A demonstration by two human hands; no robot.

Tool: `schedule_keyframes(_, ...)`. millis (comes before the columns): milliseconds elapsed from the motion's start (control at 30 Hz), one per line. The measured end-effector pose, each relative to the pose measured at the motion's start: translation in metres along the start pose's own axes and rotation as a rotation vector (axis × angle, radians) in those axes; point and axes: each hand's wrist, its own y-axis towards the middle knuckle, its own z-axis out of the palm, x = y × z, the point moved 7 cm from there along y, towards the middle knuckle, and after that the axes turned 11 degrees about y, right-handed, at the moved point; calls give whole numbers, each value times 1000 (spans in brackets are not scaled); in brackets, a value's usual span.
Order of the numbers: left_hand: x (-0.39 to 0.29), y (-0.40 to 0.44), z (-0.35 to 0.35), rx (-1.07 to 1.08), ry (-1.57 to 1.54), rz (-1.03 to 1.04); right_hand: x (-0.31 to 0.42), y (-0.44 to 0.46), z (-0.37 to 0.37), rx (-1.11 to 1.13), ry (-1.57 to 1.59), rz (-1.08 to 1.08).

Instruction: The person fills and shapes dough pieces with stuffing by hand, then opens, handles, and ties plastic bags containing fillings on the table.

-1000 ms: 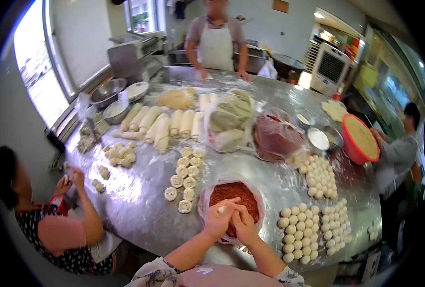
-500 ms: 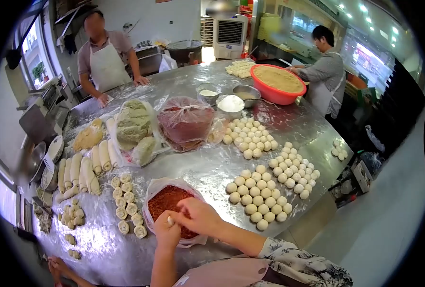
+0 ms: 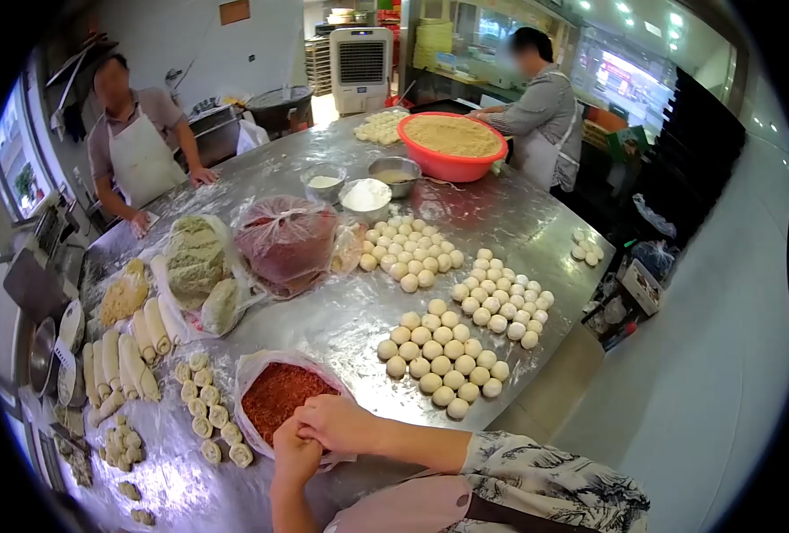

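My left hand [image 3: 297, 451] is closed over the near edge of a plastic-lined container of crumbly red-brown filling [image 3: 281, 391]. Against its fingertips, my right hand [image 3: 339, 423] is closed too, its fingers curled inward. Both are on a small piece of pale dough, which showed in the earlier frame and is now hidden by the fingers. To the left of the filling lie short rolled dough pieces [image 3: 201, 400] in rows. Round dough balls [image 3: 444, 360] sit in a group on the right, with more balls [image 3: 503, 300] behind them.
Long dough rolls [image 3: 110, 364] and bagged green dough [image 3: 197, 258] lie left, beside a bagged reddish mass [image 3: 286, 240]. Bowls, including one of flour [image 3: 365, 195], and a red basin [image 3: 452, 164] stand farther back. Two co-workers [image 3: 141, 142] [image 3: 545, 115] stand across the steel table [image 3: 323, 329].
My view has turned right, so the scene sits farther left. My right hand has closed in on my left, covering the dough. The other hands at lower left have left view.
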Motion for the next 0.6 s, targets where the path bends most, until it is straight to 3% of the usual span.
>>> schedule_keyframes(100, 15, -7, 15, 228, -139, -30, 0, -9, -18, -34, 81, 22)
schedule_keyframes(133, 21, -13, 20, 320, -195, -194, -3, -12, -28, -87, 137, 41)
schedule_keyframes(167, 15, -17, 21, 381, -226, -199, -7, -15, -37, -134, 195, 58)
schedule_keyframes(233, 8, -24, 24, 507, -284, -207, -25, -30, -78, -470, 76, 96)
schedule_keyframes(267, 15, -23, 29, 510, -381, -102, -31, -39, -90, -467, 81, 148)
schedule_keyframes(367, -6, -16, 14, 273, -842, -156, -42, -73, -99, -375, -41, 186)
schedule_keyframes(500, 31, -3, 4, 74, -1071, -163, -77, -126, -37, -160, 64, 348)
schedule_keyframes(600, 25, -3, 10, 90, -1138, -152, -72, -139, -6, -112, 53, 199)
